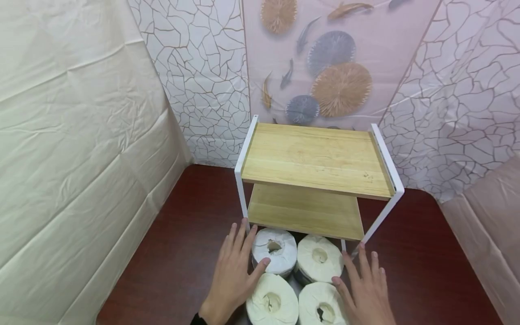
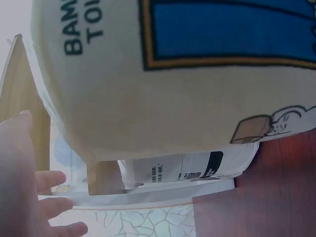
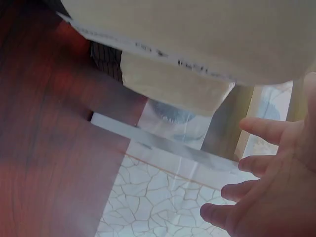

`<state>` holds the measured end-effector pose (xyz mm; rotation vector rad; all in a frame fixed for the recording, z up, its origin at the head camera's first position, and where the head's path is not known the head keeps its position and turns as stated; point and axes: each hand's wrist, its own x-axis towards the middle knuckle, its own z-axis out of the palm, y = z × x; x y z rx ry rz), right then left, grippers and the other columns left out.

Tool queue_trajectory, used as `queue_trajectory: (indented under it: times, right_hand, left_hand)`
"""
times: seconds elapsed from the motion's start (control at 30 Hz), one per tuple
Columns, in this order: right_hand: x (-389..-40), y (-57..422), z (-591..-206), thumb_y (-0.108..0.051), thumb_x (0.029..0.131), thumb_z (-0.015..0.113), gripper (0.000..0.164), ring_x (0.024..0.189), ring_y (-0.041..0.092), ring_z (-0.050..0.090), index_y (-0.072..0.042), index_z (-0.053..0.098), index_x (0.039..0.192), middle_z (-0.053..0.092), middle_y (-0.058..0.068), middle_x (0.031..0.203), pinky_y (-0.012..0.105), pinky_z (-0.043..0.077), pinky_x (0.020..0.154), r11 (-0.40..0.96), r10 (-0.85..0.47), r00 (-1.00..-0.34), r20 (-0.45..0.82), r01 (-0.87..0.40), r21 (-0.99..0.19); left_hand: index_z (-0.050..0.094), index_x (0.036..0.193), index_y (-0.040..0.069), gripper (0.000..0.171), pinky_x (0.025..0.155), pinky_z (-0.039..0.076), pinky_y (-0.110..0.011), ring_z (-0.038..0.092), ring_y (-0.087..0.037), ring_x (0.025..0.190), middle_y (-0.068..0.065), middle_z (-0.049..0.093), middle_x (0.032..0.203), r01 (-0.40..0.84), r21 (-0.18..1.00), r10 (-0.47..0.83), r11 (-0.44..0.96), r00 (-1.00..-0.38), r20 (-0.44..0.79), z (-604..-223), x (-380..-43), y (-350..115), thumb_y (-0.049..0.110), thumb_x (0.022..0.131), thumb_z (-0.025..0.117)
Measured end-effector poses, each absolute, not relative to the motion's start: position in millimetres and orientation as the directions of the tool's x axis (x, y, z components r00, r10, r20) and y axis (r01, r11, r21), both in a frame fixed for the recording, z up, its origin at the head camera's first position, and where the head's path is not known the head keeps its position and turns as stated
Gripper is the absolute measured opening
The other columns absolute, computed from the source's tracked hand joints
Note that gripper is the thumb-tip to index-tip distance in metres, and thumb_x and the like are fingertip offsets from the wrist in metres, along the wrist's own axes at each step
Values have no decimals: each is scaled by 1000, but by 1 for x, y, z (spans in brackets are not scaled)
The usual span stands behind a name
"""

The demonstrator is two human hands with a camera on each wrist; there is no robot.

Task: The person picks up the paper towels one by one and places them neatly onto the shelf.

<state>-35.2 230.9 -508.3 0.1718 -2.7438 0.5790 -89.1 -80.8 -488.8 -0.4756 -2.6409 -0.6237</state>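
Several paper-wrapped toilet rolls stand upright in two rows at the shelf's front: a white one [image 1: 266, 264] and a cream one [image 1: 314, 271] farther back, with two cream ones [image 1: 260, 311] nearer. My left hand [image 1: 231, 273] lies along their left side, fingers straight and spread, thumb over the rolls. On the right side my right hand [image 1: 367, 289] has its fingers extended, thumb by the near right roll. A printed toilet roll [image 2: 163, 108] fills the left wrist view above the left hand [image 2: 29, 192]. In the right wrist view the right hand [image 3: 276, 177] is below a roll [image 3: 207, 39]; contact is unclear.
A two-tier shelf with wooden boards [image 1: 313, 155] and a white metal frame [image 1: 386, 158] stands behind the rolls on a dark red table [image 1: 170, 243]. Cream cloth [image 1: 81, 135] hangs at the left, and a patterned curtain [image 1: 203, 67] covers the back.
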Motion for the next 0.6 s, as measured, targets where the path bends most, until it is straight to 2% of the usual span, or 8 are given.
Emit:
queue_trajectory:
  times: [0.07, 0.23, 0.3, 0.4, 0.5, 0.57, 0.6]
  right_hand:
    - [-35, 229, -510, -43, 109, 56, 58, 153, 61, 13, -2, 51, 149, 23, 31, 168, 82, 18, 111, 905, -61, -929, 366, -206, -372]
    - [-32, 224, -514, -40, 108, 59, 55, 147, 62, 26, -5, 50, 149, 33, 32, 162, 82, 23, 109, 891, -67, -898, 435, -250, -379]
    - [-29, 223, -515, -36, 106, 62, 56, 145, 62, 30, -6, 49, 151, 36, 32, 160, 82, 26, 107, 879, -62, -884, 464, -269, -394]
    - [-24, 221, -517, -32, 102, 67, 59, 140, 61, 37, -7, 49, 152, 43, 33, 154, 81, 34, 95, 857, -50, -856, 515, -301, -418]
    - [-19, 217, -521, -33, 102, 67, 58, 147, 48, 37, -6, 51, 151, 49, 30, 150, 80, 37, 91, 835, -26, -825, 565, -328, -441]
    - [-15, 214, -526, -35, 104, 66, 57, 152, 31, 35, -3, 54, 149, 53, 28, 147, 76, 36, 103, 816, -1, -798, 603, -349, -460]
    - [-13, 213, -528, -35, 103, 66, 57, 153, 24, 35, -2, 55, 148, 55, 26, 146, 69, 36, 111, 804, 8, -779, 627, -368, -467]
  left_hand:
    - [38, 164, 16, 76, 119, 35, -62, 26, -37, 158, -10, 23, 174, 409, 374, 217, 833, -862, 459, -488, -89, -82, 56, 103, 61]
    - [42, 162, 15, 72, 112, 43, -62, 35, -40, 154, -13, 26, 173, 442, 426, 186, 789, -834, 519, -487, -91, -83, 53, 104, 61]
    - [40, 163, 15, 73, 112, 44, -61, 36, -40, 154, -14, 27, 172, 453, 442, 180, 774, -827, 532, -487, -91, -84, 50, 104, 62]
    - [33, 166, 14, 78, 114, 43, -60, 36, -40, 154, -14, 27, 172, 459, 471, 166, 754, -826, 539, -487, -93, -85, 47, 103, 65]
    - [28, 167, 12, 82, 115, 41, -59, 36, -39, 154, -14, 29, 171, 462, 494, 148, 737, -823, 549, -487, -94, -85, 42, 102, 68]
    - [27, 167, 9, 84, 116, 41, -58, 38, -38, 153, -16, 33, 170, 465, 501, 135, 730, -816, 561, -487, -96, -85, 40, 102, 70]
    - [26, 166, 7, 85, 116, 40, -57, 39, -38, 152, -17, 34, 169, 465, 502, 129, 730, -814, 566, -487, -96, -85, 39, 101, 70]
